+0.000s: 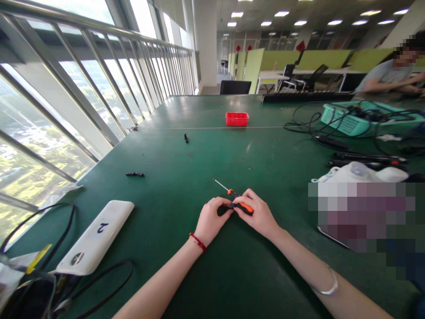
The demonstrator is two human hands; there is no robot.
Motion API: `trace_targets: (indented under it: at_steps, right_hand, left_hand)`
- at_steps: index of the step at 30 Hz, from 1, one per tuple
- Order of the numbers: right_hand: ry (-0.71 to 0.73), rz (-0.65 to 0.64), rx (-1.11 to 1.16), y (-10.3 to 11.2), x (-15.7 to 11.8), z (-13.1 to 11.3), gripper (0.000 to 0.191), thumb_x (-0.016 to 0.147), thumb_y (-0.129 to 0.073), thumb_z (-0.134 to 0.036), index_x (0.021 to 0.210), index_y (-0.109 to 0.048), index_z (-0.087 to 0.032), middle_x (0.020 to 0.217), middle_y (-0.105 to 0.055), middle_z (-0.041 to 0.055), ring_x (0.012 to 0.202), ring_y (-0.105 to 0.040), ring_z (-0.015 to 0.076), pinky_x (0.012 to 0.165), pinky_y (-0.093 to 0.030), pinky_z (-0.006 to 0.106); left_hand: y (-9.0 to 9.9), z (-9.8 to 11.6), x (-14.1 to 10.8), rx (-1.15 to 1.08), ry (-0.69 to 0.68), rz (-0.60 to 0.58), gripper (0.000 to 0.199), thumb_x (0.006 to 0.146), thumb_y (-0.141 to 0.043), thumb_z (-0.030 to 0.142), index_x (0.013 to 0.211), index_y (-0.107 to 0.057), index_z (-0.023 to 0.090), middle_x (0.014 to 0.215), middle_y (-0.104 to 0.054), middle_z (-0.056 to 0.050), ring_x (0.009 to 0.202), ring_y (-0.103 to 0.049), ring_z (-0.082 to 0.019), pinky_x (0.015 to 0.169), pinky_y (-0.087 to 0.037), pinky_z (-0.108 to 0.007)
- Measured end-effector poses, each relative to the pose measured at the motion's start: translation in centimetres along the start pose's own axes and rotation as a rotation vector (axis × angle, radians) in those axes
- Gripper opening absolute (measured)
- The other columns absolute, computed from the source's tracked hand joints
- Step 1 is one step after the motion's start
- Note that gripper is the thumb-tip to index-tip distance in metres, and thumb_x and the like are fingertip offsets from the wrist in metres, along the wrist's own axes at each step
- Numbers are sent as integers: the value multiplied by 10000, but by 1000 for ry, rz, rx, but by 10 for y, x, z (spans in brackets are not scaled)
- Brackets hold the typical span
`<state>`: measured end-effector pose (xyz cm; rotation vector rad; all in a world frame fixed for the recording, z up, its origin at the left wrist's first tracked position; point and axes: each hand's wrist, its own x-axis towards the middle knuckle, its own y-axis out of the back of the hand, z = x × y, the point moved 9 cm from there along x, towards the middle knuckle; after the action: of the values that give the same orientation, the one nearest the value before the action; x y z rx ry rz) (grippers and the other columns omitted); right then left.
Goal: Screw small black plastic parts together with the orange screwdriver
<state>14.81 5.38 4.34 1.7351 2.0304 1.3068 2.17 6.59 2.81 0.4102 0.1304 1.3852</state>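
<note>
Near the middle of the green table, my left hand (212,217) pinches a small dark part (232,205) between thumb and fingers; its kind is too small to make out. My right hand (257,212) touches the same part with its fingertips. Tucked in the right hand is a screwdriver (246,206) with an orange and black handle, its thin metal shaft pointing away to the upper left. The two hands nearly meet at the fingertips. Ahead of them lie a short black piece (186,138) and a longer black piece (135,174).
A red plastic box (237,119) stands farther back. On the left lies a white power bank-like case (96,239) marked 2, beside black cables. On the right are a white bag (357,173), black rods (368,158) and a teal basket (341,122) of cables. Another person (388,75) sits far right.
</note>
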Motion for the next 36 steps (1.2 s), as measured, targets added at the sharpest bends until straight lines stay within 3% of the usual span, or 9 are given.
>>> trace_targets:
  at_steps: [9, 22, 28, 36]
  right_hand:
    - [-40, 17, 81, 3, 1, 7, 108, 790, -541, -241, 877, -603, -235, 809, -477, 7, 727, -546, 129, 691, -457, 261]
    - [-66, -47, 84, -3, 1, 12, 114, 794, -561, -286, 870, -623, -229, 807, -467, 2, 728, -541, 127, 699, -449, 274]
    - [-25, -95, -11, -6, 1, 6, 120, 765, -591, -251, 873, -643, -243, 820, -496, 6, 729, -529, 132, 687, -445, 273]
    - [12, -107, -50, -8, 0, 5, 127, 787, -583, -272, 894, -649, -252, 834, -518, 14, 738, -521, 140, 696, -438, 284]
  left_hand:
    - [2, -1, -2, -39, 18, 8, 94, 702, -662, 213, 787, -702, 213, 817, -695, -28, 773, -611, -199, 775, -453, -290]
    - [4, 5, -4, 162, -40, 25, 39, 694, -649, 205, 732, -643, 197, 768, -667, -21, 723, -588, -179, 697, -441, -277]
    - [2, 21, -4, 435, -171, -57, 61, 663, -634, 153, 695, -610, 199, 732, -627, -18, 740, -569, -177, 669, -435, -265]
    - [1, 22, 1, 588, -134, -207, 60, 712, -601, 201, 756, -641, 209, 799, -648, -1, 769, -600, -162, 709, -471, -276]
